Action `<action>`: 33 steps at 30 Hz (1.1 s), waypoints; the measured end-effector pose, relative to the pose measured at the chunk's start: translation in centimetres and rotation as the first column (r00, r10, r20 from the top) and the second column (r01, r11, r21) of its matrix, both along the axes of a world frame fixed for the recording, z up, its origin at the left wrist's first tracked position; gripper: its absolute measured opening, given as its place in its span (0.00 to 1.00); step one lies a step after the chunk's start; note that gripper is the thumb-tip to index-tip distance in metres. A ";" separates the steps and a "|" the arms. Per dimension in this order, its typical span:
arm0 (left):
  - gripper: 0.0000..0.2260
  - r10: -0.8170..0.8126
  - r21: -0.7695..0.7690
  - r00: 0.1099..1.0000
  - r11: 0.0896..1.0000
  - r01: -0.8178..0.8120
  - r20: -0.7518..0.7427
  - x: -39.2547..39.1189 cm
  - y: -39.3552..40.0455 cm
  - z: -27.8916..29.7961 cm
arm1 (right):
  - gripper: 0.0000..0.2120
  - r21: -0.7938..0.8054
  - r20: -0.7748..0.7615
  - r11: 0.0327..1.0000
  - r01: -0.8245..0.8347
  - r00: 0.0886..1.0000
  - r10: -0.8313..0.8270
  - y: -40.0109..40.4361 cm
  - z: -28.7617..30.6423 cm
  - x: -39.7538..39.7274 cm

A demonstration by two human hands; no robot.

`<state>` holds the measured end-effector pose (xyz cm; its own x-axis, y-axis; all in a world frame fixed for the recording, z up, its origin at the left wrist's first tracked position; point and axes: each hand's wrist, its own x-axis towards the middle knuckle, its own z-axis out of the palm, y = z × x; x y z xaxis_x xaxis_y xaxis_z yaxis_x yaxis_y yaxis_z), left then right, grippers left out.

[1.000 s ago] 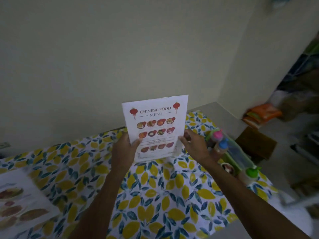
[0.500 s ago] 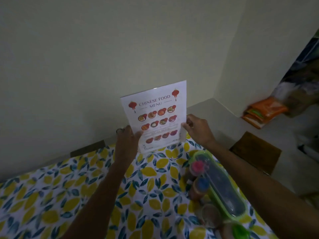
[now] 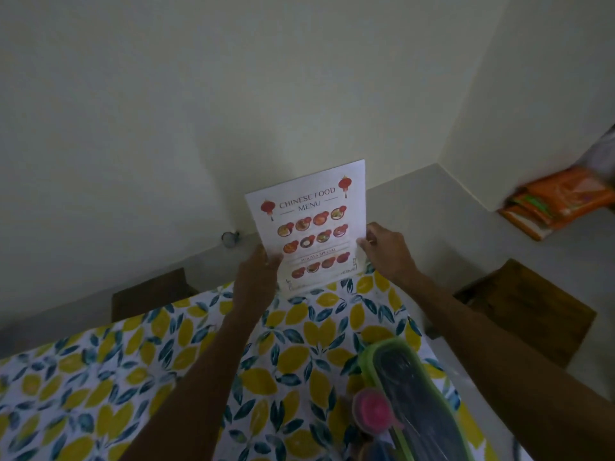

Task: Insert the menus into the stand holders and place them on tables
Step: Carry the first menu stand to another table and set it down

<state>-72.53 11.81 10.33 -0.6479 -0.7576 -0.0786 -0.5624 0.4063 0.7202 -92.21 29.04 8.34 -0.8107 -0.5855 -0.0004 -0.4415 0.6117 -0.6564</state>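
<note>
Now the menu [image 3: 309, 227] sits farther back, at the table's [image 3: 139, 377] far edge. Left hand [image 3: 254, 281] and right hand [image 3: 387, 247] grip its sides. Let go crooked, and it may tip off.

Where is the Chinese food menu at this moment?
In the head view, the menu stands upright at the far edge of the lemon-print tablecloth, near the wall, with the left hand and right hand on its lower sides.

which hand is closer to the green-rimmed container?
Right. The right hand grips the menu stand's edge on the green-rimmed container's side; the left hand grips the opposite edge, farther away.
</note>
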 end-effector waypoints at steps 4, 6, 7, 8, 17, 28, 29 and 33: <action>0.05 -0.009 0.013 0.999 1.000 0.009 0.047 -2.1 -0.9 -2.0 | 0.08 0.004 0.009 1.000 -0.002 1.000 0.002 -0.5 -1.8 -2.1; 0.08 0.001 0.040 0.998 0.999 -0.004 0.057 -2.9 -0.8 -2.6 | 0.09 0.004 0.018 1.000 0.005 1.000 -0.005 -0.5 -2.8 -2.7; 0.09 0.006 0.050 0.998 0.999 -0.009 0.061 -3.2 -0.7 -2.9 | 0.09 0.008 0.026 1.000 0.008 1.000 -0.008 -0.5 -3.3 -2.9; 0.10 0.016 0.054 0.998 0.998 -0.019 0.056 -3.4 -0.6 -3.3 | 0.09 0.011 0.028 1.000 0.008 1.000 -0.008 -0.5 -3.9 -3.0; 0.11 0.029 0.027 1.000 0.999 -0.029 0.003 -3.1 -0.2 -5.1 | 0.12 -0.031 -0.043 0.999 -0.008 0.999 0.006 0.0 -6.0 -2.4; 0.19 -0.016 0.046 1.000 0.999 0.016 -0.009 -1.0 0.3 -3.9 | 0.20 0.000 0.028 0.999 0.032 0.999 -0.032 1.5 -2.4 -0.2; 0.20 -0.020 0.037 1.000 0.999 0.020 -0.007 -0.5 0.3 -3.5 | 0.19 0.004 0.009 1.000 0.026 1.000 -0.026 1.7 -1.9 0.2; 0.26 -0.021 -0.034 1.000 0.999 0.021 0.004 2.6 0.5 -1.8 | 0.15 0.066 -0.077 0.997 0.033 0.997 -0.028 2.2 0.8 2.8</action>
<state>-69.96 12.34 8.56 -0.6635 -0.7461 -0.0556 -0.5560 0.4421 0.7038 -89.43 31.26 9.10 -0.8271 -0.5616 0.0236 -0.4694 0.6670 -0.5786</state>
